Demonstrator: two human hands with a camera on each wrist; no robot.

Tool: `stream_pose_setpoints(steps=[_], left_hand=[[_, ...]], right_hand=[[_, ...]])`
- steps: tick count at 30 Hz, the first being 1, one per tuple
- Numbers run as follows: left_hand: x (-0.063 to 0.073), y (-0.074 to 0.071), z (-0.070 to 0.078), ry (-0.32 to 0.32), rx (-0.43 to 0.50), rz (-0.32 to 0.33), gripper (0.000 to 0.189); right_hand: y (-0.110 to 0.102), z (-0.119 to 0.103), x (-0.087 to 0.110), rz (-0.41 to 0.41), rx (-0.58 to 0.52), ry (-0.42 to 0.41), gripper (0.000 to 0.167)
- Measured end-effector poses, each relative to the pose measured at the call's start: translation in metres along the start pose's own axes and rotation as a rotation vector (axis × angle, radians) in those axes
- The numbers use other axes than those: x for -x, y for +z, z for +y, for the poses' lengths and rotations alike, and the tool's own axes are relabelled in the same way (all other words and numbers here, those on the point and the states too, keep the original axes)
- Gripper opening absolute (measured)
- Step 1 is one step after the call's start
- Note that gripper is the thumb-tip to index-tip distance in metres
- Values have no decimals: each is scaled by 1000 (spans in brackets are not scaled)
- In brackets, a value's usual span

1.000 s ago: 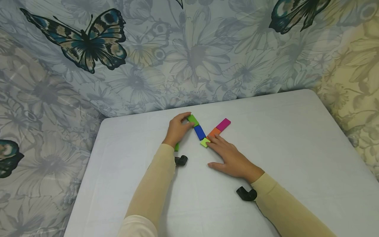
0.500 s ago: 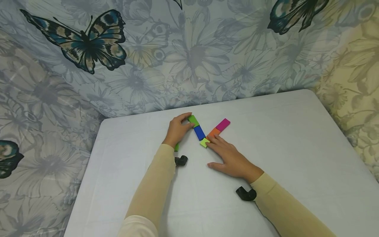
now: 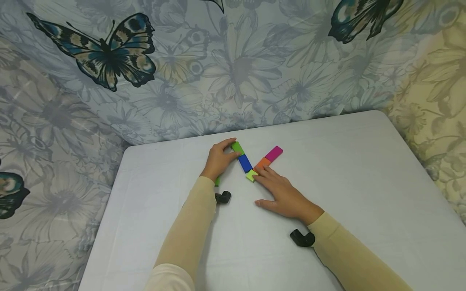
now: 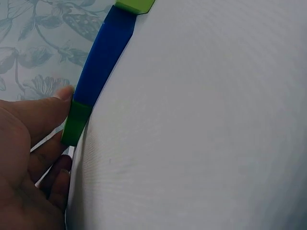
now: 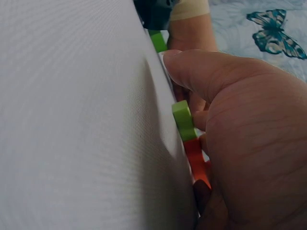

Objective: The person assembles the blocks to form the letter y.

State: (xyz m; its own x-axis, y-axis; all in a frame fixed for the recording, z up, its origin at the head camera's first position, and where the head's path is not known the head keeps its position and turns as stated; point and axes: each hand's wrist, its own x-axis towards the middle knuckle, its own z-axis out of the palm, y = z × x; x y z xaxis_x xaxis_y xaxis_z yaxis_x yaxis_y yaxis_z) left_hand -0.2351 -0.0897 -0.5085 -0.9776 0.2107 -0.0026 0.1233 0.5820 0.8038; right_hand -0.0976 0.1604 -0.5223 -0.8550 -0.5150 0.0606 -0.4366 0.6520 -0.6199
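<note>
Head view, from the left: a half-hidden green block (image 3: 217, 180) lies on the white table (image 3: 364, 182), partly behind the left wrist and nearer the left edge than the right. Beside it the left hand (image 3: 218, 159) reaches toward the far edge and pinches the far green block (image 3: 238, 148), forefinger at the end facing that edge, thumb by the other end; the left wrist view shows the thumb at the join with the blue block (image 3: 245, 163) and the other fingers bent. The pieces look light, stiff and smooth, likely to slide easily over the cloth and hardly fragile; the narrow sides or the ends seem the best hold. Whether they are fixed together I cannot tell. The blue block runs on toward the near edge, its far end just beside the thumb. At the point of the V sits the lime block (image 3: 251, 175), a right-hand fingertip at its right side. The orange block (image 3: 262, 163) slants back toward the far edge, partly covered by fingers, and the magenta block (image 3: 274, 153) continues it, clear of both hands. Furthest right, the right hand (image 3: 282, 194) lies with fingers extended over the orange block, thumb spread away and touching no block.
</note>
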Motion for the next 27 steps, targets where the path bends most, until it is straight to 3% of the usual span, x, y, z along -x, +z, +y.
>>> stream_pose_setpoints(steps=[19, 27], left_hand=[[0, 0, -1, -14, -11, -21, 56], [-1, 0, -2, -17, -13, -26, 56]], right_hand=[[1, 0, 0, 9, -2, -11, 83], [-2, -1, -1, 76, 21, -15, 89]])
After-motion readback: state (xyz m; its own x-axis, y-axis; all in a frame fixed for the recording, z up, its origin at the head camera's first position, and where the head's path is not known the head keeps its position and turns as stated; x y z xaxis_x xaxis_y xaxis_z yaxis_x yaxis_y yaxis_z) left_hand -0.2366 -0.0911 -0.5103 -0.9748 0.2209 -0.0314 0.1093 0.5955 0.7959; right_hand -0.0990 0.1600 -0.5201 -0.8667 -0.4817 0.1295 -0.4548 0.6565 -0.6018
